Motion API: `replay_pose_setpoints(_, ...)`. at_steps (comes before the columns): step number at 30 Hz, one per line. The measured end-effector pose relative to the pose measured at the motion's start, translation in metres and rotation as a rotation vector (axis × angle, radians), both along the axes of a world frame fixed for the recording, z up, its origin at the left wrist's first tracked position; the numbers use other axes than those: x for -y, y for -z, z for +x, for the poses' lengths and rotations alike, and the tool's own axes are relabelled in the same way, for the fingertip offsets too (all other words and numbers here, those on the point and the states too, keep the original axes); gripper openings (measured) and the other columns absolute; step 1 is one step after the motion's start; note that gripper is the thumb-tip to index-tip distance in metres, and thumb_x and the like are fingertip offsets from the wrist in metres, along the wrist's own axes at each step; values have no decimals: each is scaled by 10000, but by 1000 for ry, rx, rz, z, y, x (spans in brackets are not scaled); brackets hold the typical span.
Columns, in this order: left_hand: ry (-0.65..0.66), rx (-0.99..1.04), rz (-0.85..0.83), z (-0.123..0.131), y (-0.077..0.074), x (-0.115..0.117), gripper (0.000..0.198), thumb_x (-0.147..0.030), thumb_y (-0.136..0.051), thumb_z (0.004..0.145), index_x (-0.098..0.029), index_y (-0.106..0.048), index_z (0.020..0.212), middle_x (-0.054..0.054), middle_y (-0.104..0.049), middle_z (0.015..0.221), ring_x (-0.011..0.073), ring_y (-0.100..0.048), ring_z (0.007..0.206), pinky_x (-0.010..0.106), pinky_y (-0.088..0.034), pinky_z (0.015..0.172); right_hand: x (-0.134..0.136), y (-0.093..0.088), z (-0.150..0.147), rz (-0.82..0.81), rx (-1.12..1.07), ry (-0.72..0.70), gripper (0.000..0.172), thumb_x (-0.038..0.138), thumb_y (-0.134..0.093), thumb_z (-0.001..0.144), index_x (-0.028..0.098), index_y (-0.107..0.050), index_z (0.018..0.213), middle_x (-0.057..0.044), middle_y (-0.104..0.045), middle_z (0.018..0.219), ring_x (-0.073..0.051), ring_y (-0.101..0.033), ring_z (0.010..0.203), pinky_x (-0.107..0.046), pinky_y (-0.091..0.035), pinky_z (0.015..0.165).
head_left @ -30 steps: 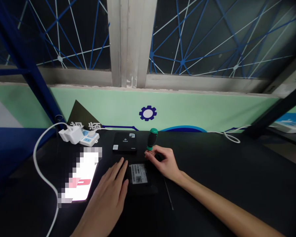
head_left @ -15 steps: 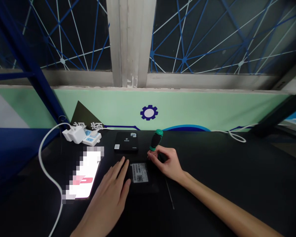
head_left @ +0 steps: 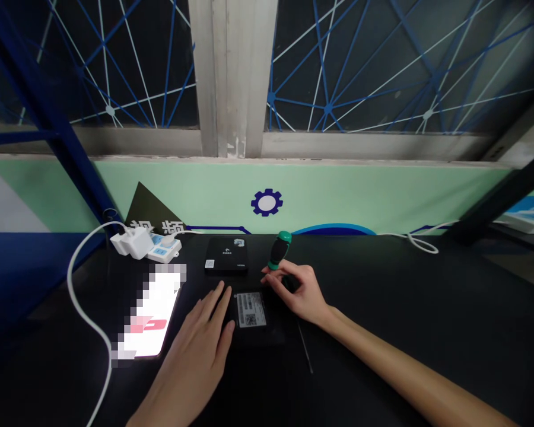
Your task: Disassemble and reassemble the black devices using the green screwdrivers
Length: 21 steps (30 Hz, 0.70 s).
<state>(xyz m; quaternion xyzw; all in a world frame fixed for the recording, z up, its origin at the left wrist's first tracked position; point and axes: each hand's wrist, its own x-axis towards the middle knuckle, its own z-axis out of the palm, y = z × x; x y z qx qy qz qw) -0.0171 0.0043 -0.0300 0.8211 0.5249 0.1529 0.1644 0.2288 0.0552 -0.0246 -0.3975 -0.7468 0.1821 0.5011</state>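
A black drive (head_left: 251,309) with a white printed label lies flat on the black table. My left hand (head_left: 200,338) rests beside it, fingers stretched out, its fingertips and thumb at the drive's left edge. My right hand (head_left: 300,290) pinches a green-and-black screwdriver (head_left: 280,252) that stands nearly upright over the drive's far right corner. The fingers hide its tip. Below that hand, a thin metal shaft (head_left: 306,350) points toward me; its other end is in shadow under the palm. A black box (head_left: 226,255) with a small white sticker sits behind the drive.
To the left lies a phone (head_left: 153,314) with a bright, partly blurred screen. Behind it, a white power strip (head_left: 164,248) holds a white charger (head_left: 136,242), and a white cable (head_left: 73,279) loops down the left side. Another white cable (head_left: 420,243) lies at the back right.
The whole view has shifted slightly. The screwdriver stays upright in my right hand, whose fingers have shifted a little around its lower end. My left hand keeps its place by the drive.
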Motion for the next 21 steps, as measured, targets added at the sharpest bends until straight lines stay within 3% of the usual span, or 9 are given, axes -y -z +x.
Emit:
replay_pose_setpoints(5,3,-22,3,0,3,0,567,-470,-243,1058,-309,-203,1600,-11,-217,1669,255,-260,1513,492,-363,1185,-1,2,0,2,-23,-12,115,236,-618,942,184,-678,858,-42,-738,746,-153,-665,603,-266,-531,611)
replay_pose_setpoints(21,13,-18,51,0,5,-3,567,-457,-258,1050,-259,-285,1580,32,-332,1630,265,-350,1477,489,-400,1160,-1,2,-4,8,-29,50,165,263,-656,920,187,-663,774,-27,-689,671,-141,-620,568,-256,-503,559)
